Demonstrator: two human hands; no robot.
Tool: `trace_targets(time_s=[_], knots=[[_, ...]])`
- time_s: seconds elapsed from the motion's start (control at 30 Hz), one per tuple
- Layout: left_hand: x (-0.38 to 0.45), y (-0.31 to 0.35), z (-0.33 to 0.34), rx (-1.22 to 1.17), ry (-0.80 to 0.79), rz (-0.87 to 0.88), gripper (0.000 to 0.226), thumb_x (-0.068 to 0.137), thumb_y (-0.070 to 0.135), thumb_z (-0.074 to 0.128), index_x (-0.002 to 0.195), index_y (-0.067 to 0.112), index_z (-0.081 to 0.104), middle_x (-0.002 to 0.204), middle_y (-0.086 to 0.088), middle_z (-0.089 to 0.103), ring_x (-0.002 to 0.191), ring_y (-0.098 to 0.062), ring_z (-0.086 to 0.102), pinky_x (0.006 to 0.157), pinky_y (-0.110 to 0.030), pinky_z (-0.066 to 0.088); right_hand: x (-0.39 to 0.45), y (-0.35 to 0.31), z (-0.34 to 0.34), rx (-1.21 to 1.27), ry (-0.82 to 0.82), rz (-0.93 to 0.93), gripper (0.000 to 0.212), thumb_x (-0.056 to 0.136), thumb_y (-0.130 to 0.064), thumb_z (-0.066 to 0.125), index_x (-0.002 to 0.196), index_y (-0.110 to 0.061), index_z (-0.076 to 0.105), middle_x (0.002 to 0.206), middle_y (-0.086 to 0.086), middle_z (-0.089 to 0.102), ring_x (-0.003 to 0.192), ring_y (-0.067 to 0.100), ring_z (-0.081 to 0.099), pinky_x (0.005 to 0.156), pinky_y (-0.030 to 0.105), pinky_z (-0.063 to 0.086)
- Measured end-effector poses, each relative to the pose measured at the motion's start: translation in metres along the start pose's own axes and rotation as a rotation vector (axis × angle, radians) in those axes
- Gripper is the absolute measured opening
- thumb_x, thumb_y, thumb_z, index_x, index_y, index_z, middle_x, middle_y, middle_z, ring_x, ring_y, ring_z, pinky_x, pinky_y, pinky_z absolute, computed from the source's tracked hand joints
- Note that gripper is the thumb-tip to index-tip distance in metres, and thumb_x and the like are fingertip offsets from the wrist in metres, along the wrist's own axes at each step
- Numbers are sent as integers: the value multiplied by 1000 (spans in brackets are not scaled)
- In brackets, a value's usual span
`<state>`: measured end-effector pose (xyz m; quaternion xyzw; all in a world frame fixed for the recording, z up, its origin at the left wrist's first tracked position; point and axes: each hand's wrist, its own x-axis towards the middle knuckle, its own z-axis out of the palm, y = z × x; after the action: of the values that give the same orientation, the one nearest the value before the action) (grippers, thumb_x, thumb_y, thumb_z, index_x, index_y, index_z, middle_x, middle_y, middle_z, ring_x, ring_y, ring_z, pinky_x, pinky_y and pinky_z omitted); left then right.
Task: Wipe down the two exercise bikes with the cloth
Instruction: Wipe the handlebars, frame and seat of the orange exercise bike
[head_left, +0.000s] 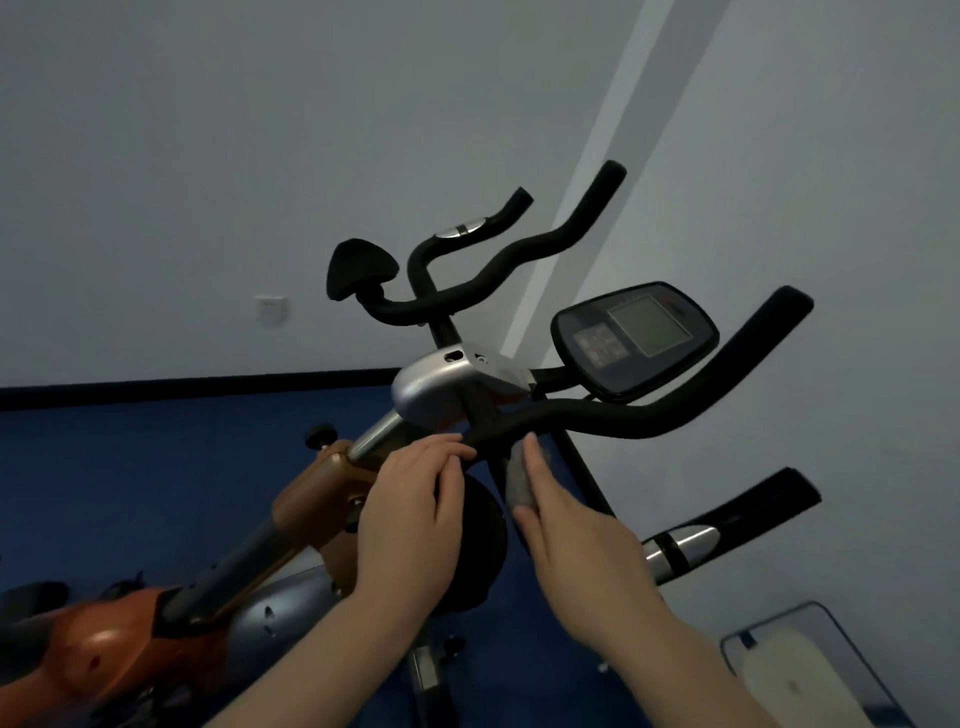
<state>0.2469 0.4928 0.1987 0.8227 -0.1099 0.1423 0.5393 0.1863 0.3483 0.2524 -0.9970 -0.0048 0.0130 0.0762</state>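
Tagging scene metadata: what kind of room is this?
Probably a small home or office gym: two exercise bikes, the near one's console and handlebar in view, on a blue floor against plain walls.

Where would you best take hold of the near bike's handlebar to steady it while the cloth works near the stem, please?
Probably the handlebar on its padded straight run right of the stem, gripped from above: there it lies level, bare and round. The left hand and the right hand with the cloth already crowd the centre.
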Motion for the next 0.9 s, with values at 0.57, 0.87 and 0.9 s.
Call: trace_targets(time_s=[0.57,0.87,0.9], knots=[[-1,0,1,-20,37,-46,24,97,29,41,96,40,62,105,31,59,107,13,49,81,-11,37,1,8,8,-265,12,-8,56,104,-40,26,152,-13,14,108,0,65,89,18,62,49,27,19],[-4,5,-2,-23,38,-97,27,99,25,44,89,45,60,104,32,59,102,20,48,79,-9,35,-24,7,14,-354,81,-10,67,98,-37,51,151,-5,26,121,8,63,97,23,61,78,33,46],[-3,6,-1,-19,39,-96,28,99,24,44,88,45,59,104,33,59,101,20,48,78,-8,34,-24,8,17,-347,65,-41,67,101,-35,45,153,-6,16,130,10,56,106,25,57,87,36,43]])
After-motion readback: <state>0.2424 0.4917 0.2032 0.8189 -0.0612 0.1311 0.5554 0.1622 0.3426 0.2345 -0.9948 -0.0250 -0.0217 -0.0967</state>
